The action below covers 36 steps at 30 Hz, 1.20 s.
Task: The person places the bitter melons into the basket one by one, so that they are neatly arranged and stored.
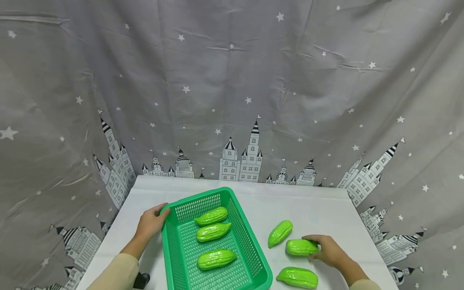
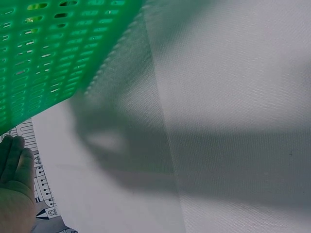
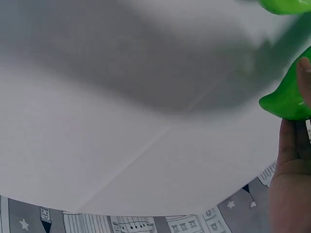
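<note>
My left hand (image 1: 150,223) holds the far left corner of a green plastic basket (image 1: 256,245), its fingers at the rim. In the left wrist view its fingers (image 2: 22,165) reach up against the slotted basket wall (image 2: 53,58). Inside the basket lie three bright green, ridged bitter melons, one of them a bitter melon (image 1: 216,259) nearer me. To the basket's right, my right hand (image 1: 328,251) grips the right end of another bitter melon (image 1: 301,247) between thumb and fingers. The right wrist view shows that melon's pointed tip (image 3: 279,102) by the thumb.
Two more melons lie on the white tabletop (image 1: 308,209): one melon (image 1: 280,233) beyond the held one to its left, another melon (image 1: 298,277) nearer me. A small black object (image 1: 141,280) is beside my left forearm. A grey curtain (image 1: 232,100) with printed castles hangs behind the table.
</note>
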Tool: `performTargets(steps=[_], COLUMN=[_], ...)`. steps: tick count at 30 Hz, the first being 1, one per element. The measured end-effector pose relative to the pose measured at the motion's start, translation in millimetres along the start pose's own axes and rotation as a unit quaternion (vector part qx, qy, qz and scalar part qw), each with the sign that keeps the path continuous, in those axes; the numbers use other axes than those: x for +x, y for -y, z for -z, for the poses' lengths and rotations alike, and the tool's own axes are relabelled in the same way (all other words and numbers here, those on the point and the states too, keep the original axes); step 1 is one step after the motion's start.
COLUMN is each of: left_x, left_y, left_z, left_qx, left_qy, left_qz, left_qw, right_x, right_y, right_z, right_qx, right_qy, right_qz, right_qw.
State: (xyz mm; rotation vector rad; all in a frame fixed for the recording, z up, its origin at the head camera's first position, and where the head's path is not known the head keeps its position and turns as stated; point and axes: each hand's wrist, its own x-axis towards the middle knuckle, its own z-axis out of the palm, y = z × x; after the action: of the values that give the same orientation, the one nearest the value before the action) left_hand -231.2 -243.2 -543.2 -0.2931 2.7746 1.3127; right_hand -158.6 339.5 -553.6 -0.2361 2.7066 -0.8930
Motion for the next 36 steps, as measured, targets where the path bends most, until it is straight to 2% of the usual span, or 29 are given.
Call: performTargets(steps=[3,8,14,23,28,36], left_x=[-1.0,0.1,0.6,1.2,1.1,2.1], left_y=[1.5,2.2,3.8,4.3,4.8,4.5], left_z=[-0.4,-0.6,-1.5,-1.7,-2.2,-2.9], left_qx=[-0.004,-0.006,-0.007,-0.009,-0.013,-0.016], left_qy=[0.0,0.001,0.003,0.0,-0.002,-0.002], left_qz=[-0.001,-0.006,-0.002,-0.004,-0.002,0.004], left_qw=[1.0,1.0,1.0,0.9999,0.9999,0.9999], right_x=[1.9,12.7,24.3,35.4,41.2,44.8], right_y=[12.3,43.3,96.8,162.2,181.8,204.9], right_z=[6.7,17.1,21.2,5.9,-6.1,-30.3], right_qx=[0.004,0.013,0.025,0.038,0.03,0.003], right_qy=[-0.009,-0.023,0.009,0.077,0.111,0.155], right_qz=[0.013,0.063,0.132,0.186,0.216,0.237], right_qw=[1.0,0.998,0.991,0.979,0.97,0.959])
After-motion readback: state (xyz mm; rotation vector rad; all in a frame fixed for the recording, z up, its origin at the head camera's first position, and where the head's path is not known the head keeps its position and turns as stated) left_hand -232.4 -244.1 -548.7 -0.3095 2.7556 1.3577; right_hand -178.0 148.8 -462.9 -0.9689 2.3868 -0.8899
